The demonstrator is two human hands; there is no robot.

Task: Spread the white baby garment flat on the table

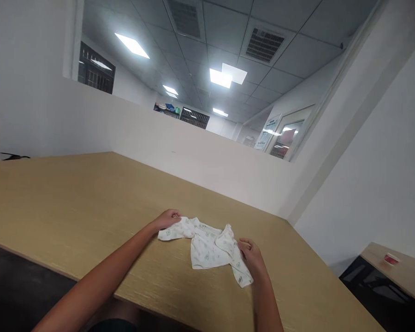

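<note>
A small white baby shirt [209,249] with a pale print lies spread on the wooden table, its two sleeves pointing outward. The cloth is creased around the neckline, and a fold stands up near the right shoulder. My left hand [168,218] is closed on the upper edge of the left sleeve, fingers curled together. At the opposite side my right hand [253,258] has its fingers bent against the right sleeve, near the shoulder, and appears to grip the cloth. The fingertips of both hands are partly hidden.
The tan tabletop [72,193] reaches back to a low white wall [193,157] with a glass pane above it. At the lower right stands another table [411,272] carrying a small red and white container [391,259]. A dark object [14,157] shows at the far left edge.
</note>
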